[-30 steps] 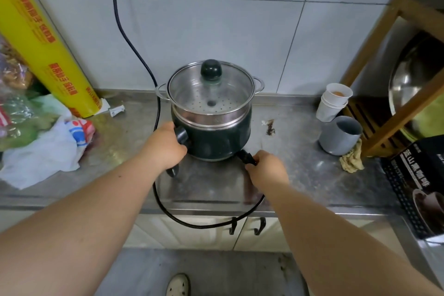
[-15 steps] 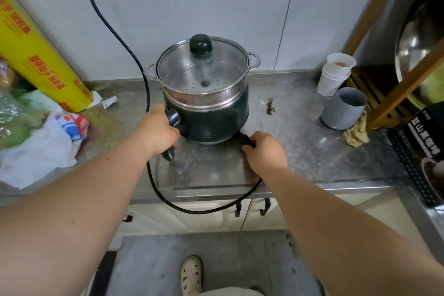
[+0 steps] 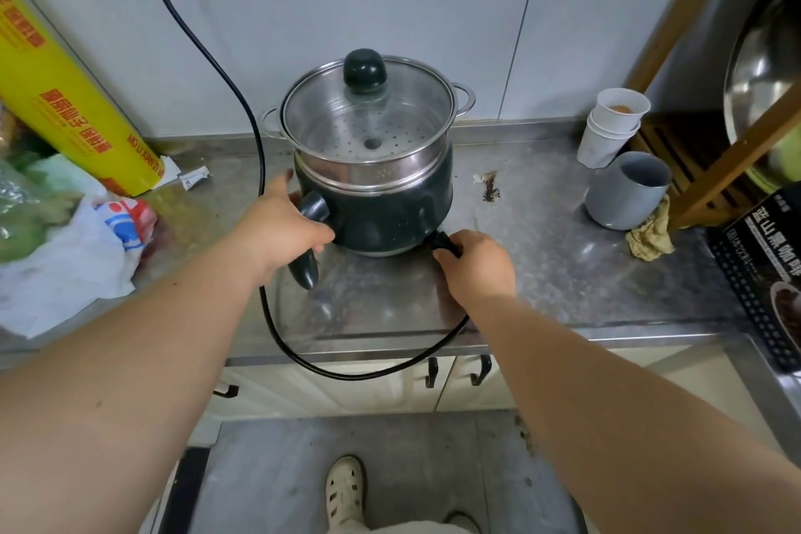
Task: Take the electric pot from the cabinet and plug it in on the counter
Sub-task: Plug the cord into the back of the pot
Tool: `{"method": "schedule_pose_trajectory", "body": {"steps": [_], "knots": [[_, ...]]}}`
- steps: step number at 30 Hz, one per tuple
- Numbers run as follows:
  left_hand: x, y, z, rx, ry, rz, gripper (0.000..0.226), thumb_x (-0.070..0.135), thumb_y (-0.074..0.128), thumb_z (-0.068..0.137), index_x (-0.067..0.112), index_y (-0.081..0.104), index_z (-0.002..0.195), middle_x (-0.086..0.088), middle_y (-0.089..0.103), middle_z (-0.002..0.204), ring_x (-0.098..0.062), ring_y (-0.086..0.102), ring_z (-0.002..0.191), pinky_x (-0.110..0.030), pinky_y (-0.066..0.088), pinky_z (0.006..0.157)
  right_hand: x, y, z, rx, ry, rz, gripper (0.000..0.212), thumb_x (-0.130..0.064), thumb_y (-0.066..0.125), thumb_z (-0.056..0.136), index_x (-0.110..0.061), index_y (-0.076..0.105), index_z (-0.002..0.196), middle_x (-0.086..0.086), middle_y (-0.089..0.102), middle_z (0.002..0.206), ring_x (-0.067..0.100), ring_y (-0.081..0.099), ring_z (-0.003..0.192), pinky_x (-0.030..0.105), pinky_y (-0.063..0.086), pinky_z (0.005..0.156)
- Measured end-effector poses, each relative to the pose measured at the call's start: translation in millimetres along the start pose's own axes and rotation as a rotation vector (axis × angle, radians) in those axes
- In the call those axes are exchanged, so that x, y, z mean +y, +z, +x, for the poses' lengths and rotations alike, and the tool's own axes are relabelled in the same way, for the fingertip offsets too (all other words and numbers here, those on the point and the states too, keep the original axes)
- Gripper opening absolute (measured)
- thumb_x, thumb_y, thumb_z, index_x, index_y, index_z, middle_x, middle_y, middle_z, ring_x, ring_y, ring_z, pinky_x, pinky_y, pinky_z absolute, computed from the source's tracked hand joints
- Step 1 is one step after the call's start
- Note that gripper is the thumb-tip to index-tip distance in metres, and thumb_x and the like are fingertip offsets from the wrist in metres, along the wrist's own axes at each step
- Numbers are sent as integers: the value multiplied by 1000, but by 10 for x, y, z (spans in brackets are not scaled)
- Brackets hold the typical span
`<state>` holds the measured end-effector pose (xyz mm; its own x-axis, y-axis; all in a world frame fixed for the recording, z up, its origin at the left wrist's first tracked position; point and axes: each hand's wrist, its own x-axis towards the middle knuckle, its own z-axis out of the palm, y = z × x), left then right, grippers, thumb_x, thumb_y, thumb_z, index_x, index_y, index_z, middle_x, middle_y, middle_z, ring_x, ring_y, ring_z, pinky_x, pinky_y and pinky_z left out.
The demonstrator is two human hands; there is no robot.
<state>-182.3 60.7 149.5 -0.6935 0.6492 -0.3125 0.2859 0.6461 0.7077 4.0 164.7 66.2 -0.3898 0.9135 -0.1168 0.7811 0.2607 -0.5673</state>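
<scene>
A dark green electric pot (image 3: 390, 212) with a steel steamer tier and a glass lid (image 3: 368, 108) stands on the steel counter (image 3: 563, 264), close to the tiled wall. My left hand (image 3: 281, 230) is wrapped around the pot's dark handle (image 3: 310, 238) on its left side. My right hand (image 3: 477, 264) pinches the black plug (image 3: 442, 241) at the pot's lower right, pressed against the pot's base. A black power cord (image 3: 260, 169) runs down the wall, loops over the counter's front edge and comes back up to that plug.
A yellow cling-film box (image 3: 65, 100) and plastic bags (image 3: 65, 256) lie at the left. Stacked paper cups (image 3: 611, 126), a grey mug (image 3: 624, 195) and a rag (image 3: 650, 234) sit at the right beside a wooden rack (image 3: 711, 108). A black coffee box (image 3: 763, 264) sits far right.
The camera has pulled back and tilted down, showing more floor. Both hands stay on the handle and the plug; the pot has not visibly shifted on the counter.
</scene>
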Motion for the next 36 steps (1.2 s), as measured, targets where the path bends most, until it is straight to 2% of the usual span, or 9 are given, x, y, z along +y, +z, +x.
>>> {"method": "schedule_pose_trajectory", "body": {"steps": [3,8,11,16,24,29,32,34,36], "knots": [[47,-31,11,-32,10,134,84,-3,68,66,22,38,140,-5,57,109,-28,55,96,-35,44,75,9,36,17,19,-39,-26,33,-36,50,92,-17,64,115,8,64,112,30,56,102,41,48,89],[26,-45,40,-40,29,222,77,-1,68,66,18,41,136,-8,59,98,-29,56,91,-34,47,77,-16,50,35,42,-72,-108,32,-35,48,93,-16,65,113,9,64,111,30,54,104,39,43,90],[15,-60,77,-60,38,221,74,-1,68,67,18,43,134,-2,58,85,-28,56,89,-33,46,74,-22,76,28,39,-96,-141,33,-34,47,94,-14,64,113,9,64,110,30,54,104,39,42,93],[-18,-70,127,-85,49,220,71,1,69,66,17,45,131,-9,62,94,-28,58,90,-35,50,75,-43,37,125,16,-88,-125,31,-33,50,93,-15,66,112,8,65,108,29,56,103,40,44,92],[-12,-90,171,-99,63,232,80,2,68,67,25,37,137,-7,61,99,-26,59,89,-34,51,75,-89,-8,173,-45,-74,-152,28,-34,51,92,-16,67,107,7,64,100,29,58,96,40,47,88],[36,-100,120,-103,51,241,88,4,66,68,29,28,143,-5,60,103,-24,60,87,-33,49,71,-140,-14,62,-37,-18,-97,29,-37,50,92,-20,66,110,6,65,106,27,59,97,41,48,90],[46,-94,88,-100,40,199,90,4,64,70,32,23,145,-3,60,99,-19,60,81,-30,49,65,-185,-59,46,-149,57,-68,37,-42,53,88,-23,63,118,4,67,108,26,61,98,43,51,91],[28,-100,77,-113,32,146,91,5,63,70,35,21,145,-1,62,95,-18,61,82,-32,53,69,-233,-153,17,-195,119,11,47,-40,57,86,-23,55,129,4,64,120,26,61,106,42,50,94],[16,-140,63,-162,19,66,89,11,67,70,35,24,144,-3,64,110,-19,61,94,-36,52,83,-284,-327,7,-172,166,149,51,-32,58,88,-19,48,137,4,58,132,24,61,107,35,49,95]]}}
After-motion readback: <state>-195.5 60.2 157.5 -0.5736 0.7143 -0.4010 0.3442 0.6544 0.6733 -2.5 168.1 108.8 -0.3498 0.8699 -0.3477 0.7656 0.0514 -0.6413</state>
